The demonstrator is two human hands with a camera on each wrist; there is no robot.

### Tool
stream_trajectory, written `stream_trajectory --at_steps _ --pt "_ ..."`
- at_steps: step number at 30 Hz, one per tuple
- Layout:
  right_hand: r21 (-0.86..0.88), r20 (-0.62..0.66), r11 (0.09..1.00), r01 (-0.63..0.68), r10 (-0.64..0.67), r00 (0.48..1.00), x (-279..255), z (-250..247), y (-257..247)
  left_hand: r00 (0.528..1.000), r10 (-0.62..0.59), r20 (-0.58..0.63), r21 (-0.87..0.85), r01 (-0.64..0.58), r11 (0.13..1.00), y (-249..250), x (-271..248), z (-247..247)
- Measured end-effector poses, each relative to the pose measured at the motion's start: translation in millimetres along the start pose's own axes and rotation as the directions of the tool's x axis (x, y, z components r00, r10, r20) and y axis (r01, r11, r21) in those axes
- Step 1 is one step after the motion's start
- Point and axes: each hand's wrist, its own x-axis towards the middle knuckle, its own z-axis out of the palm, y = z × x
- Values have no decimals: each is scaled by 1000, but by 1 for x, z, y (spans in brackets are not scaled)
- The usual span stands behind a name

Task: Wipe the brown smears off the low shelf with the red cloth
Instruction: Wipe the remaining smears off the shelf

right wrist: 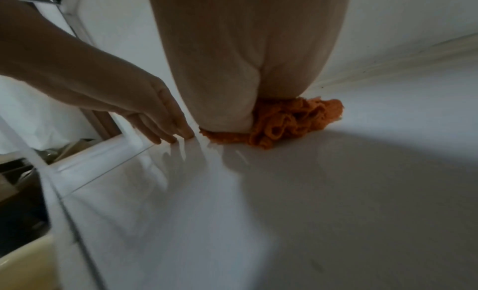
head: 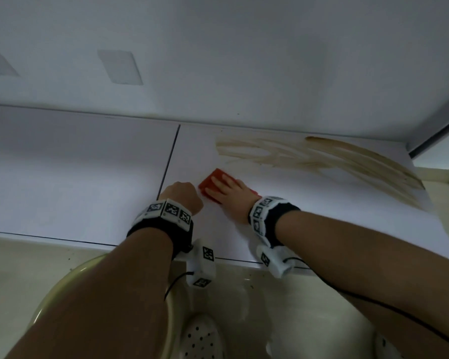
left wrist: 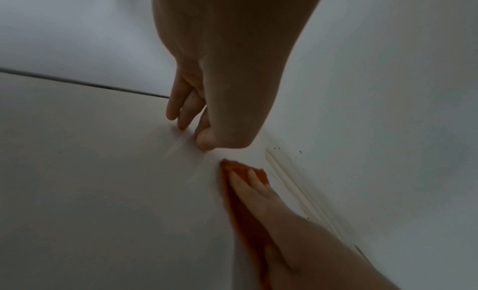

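— What's in front of the person?

— A long white low shelf point(head: 75, 177) against a white wall point(head: 218, 47), a seam point(head: 169, 161) splitting its top in two. Across the right panel run the brown smears point(head: 322, 156), a fan of streaks that darkens toward the far right end.

— And the hands?

— The right hand point(head: 230, 194) lies flat, fingers straight, pressing the red cloth point(head: 210, 183) onto the shelf just short of the nearest streaks. The cloth is bunched under the palm. The left hand point(head: 183, 196) holds nothing; its straight fingertips point(right wrist: 178, 134) prop on the shelf beside the cloth, near the seam.

— So has the wiping reached the mess?

— I'd say hardly; the streaks look whole. To do it well, I'd keep the palm weight even, push out toward the back right, and overlap the strokes. Turning the cloth to a fresh face should stop it dragging brown around. The dark right end probably needs the firmest passes.
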Motion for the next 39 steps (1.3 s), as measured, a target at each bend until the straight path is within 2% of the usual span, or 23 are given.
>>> stream_trajectory --at_steps 5,8,10,12,15,18,20,25,28,31,33,35,39 --pt "90 50 987 -134 130 990 28 -22 25 999 34 30 31 -35 999 -6 2 4" --pt "127 58 959 -254 248 967 15 -22 55 997 59 45 34 -61 998 -9 4 5" --pt "146 48 947 -287 283 958 -3 -12 65 997 58 48 37 -60 998 -10 5 4" --pt "146 4 957 -252 254 967 -20 -3 58 997 59 49 38 -61 997 -11 6 2" --pt "117 -38 986 -122 127 991 -25 2 24 998 45 43 23 -46 999 -11 9 2" --pt "69 -21 998 -9 10 1000 -1 -3 0 999 23 29 16 -23 1000 -8 9 3" --pt "78 -6 997 -4 5 1000 18 -13 -2 1000 17 21 9 -17 1000 -8 8 4" --pt "132 76 985 -113 104 992 40 -31 15 999 20 30 -12 -20 1000 -9 5 1" --pt "213 75 950 -230 219 973 31 -31 44 999 23 23 -38 -23 999 -8 2 -2" --pt "217 41 927 -306 304 952 10 -13 65 1000 0 -8 -69 0 998 -6 0 -4" --pt "163 -4 955 -248 252 968 -5 0 56 1000 -8 -21 -81 6 997 -6 0 -5" --pt "133 -17 981 -144 147 989 -13 4 36 1000 -7 -22 -90 5 996 -4 -1 -7" --pt "80 -12 996 -27 28 1000 6 -8 14 1000 -4 -9 -69 3 998 0 -3 -9"
